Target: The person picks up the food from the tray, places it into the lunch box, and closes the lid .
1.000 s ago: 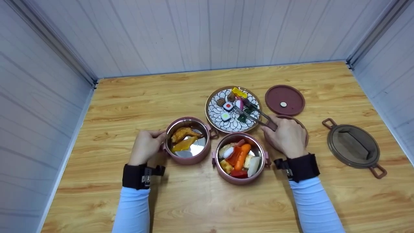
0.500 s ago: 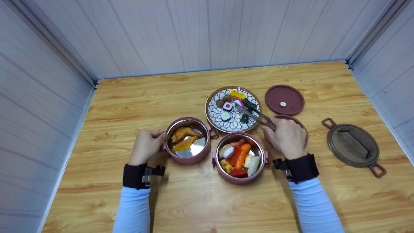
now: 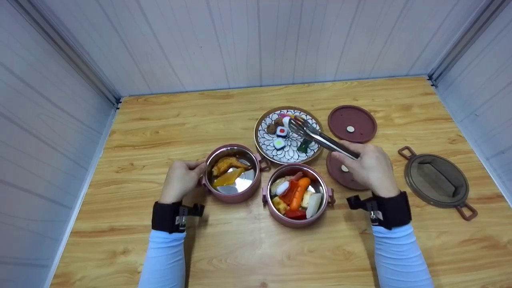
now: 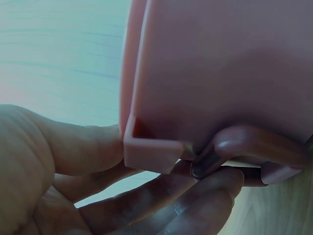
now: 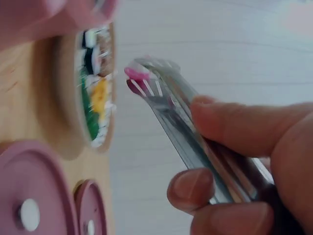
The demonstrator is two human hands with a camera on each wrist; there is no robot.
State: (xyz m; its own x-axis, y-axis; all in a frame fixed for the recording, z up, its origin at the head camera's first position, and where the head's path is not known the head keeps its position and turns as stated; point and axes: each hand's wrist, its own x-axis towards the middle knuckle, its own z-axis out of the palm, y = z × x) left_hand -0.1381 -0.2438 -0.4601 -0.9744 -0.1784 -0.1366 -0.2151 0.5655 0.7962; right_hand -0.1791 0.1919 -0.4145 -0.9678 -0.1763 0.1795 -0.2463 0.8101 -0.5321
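Observation:
My left hand (image 3: 178, 180) pinches the side handle of the left pink pot (image 3: 234, 197); in the left wrist view the thumb lies at the bracket, with fingertips around the handle loop (image 4: 254, 144). Inside this pot are a brown drumstick-like piece (image 3: 227, 163) and a flat yellow piece (image 3: 229, 179). My right hand (image 3: 374, 168) grips metal tongs (image 5: 183, 132), which point over the patterned plate (image 3: 262, 149). Between the tong tips is a small pink and white food piece (image 5: 137, 73), held above the plate in the right wrist view.
A second pink pot (image 3: 294, 224), full of toy food, stands front and centre. Sushi rolls (image 3: 281, 131), brown balls (image 3: 272, 128) and a dark green piece (image 3: 305, 145) lie on the plate. Two maroon lids (image 3: 358, 116) and a brown lid (image 3: 436, 180) lie to the right.
The tongs have risen from the plate with the pink and white piece in their tips. My right hand has shifted right and turned; the left hand stays at the pot.

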